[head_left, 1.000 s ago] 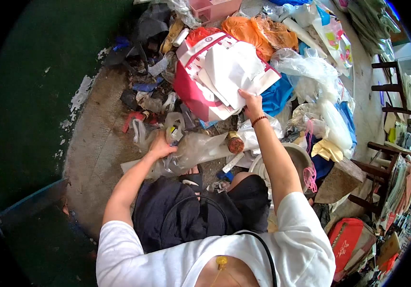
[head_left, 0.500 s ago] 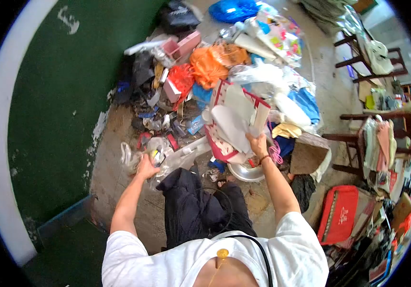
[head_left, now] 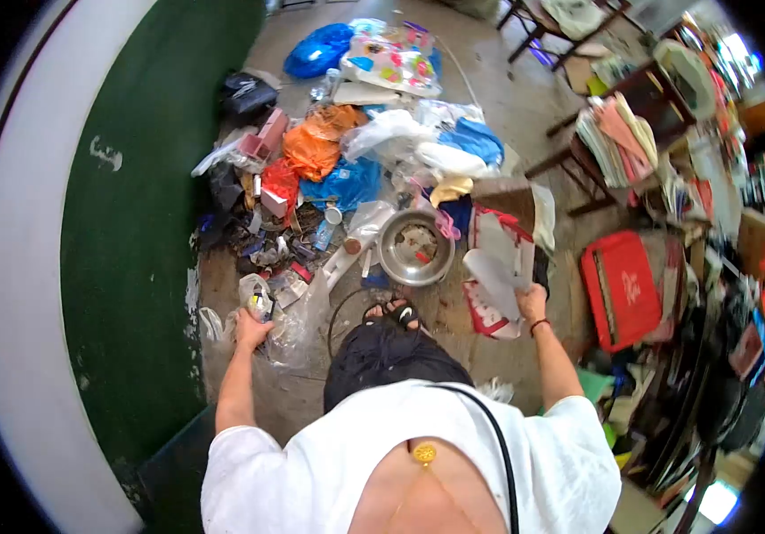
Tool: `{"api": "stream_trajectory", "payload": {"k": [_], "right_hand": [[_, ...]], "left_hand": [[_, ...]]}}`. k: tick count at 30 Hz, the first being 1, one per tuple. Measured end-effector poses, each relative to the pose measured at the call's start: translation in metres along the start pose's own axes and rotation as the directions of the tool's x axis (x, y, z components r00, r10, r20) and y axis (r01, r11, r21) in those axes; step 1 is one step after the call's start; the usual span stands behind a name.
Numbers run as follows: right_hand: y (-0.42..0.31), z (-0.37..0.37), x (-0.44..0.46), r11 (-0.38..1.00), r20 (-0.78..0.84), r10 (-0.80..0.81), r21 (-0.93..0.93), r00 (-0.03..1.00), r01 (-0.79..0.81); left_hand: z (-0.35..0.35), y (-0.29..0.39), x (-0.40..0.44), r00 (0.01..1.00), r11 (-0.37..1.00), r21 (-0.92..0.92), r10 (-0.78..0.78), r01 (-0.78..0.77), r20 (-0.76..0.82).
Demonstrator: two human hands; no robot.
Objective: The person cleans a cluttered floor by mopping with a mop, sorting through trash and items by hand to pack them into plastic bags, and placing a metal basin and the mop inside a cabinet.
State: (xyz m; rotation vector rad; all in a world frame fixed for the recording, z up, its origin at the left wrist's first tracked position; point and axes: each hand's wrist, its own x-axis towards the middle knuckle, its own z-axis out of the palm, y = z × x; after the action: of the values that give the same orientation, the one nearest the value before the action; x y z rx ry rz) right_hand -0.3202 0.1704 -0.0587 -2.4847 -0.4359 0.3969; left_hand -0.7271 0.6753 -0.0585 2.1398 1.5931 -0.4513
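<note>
The right hand (head_left: 532, 304) grasps a red-and-white paper bag (head_left: 487, 313) with pale sheets (head_left: 494, 279) at its opening; the bag is low over the floor (head_left: 453, 347), right of a metal bowl (head_left: 385, 253) with scraps inside. Whether it touches the floor, I cannot tell. The left hand (head_left: 253, 329) is closed around part of a clear plastic bag (head_left: 256, 289), at the near left edge of the heap.

Between the hands stand the bowl and two sandalled feet (head_left: 391, 312). A pale tube (head_left: 343, 262) slants across the litter, left of the bowl. Beyond it, the way is crowded: a red bag (head_left: 280, 183), a pink box (head_left: 267, 136), an orange bag (head_left: 314, 142) and a blue bag (head_left: 344, 183) lie close together. A black bag (head_left: 247, 94) is farther left, near the green wall (head_left: 137, 222); a patterned bag (head_left: 391, 64) is at the far end.

A yellow cloth (head_left: 451, 190) lies just beyond the bowl. On the right, a chair (head_left: 575, 165) carries folded cloths (head_left: 614, 138), and a red case (head_left: 623, 289) lies near the right hand.
</note>
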Motion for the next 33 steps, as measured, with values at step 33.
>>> {"api": "stream_trajectory", "payload": {"k": [33], "right_hand": [[0.261, -0.713, 0.270, 0.749, -0.747, 0.402, -0.065, 0.530, -0.659]], "left_hand": [[0.004, 0.198, -0.182, 0.965, 0.997, 0.017, -0.075, 0.082, -0.250]]}}
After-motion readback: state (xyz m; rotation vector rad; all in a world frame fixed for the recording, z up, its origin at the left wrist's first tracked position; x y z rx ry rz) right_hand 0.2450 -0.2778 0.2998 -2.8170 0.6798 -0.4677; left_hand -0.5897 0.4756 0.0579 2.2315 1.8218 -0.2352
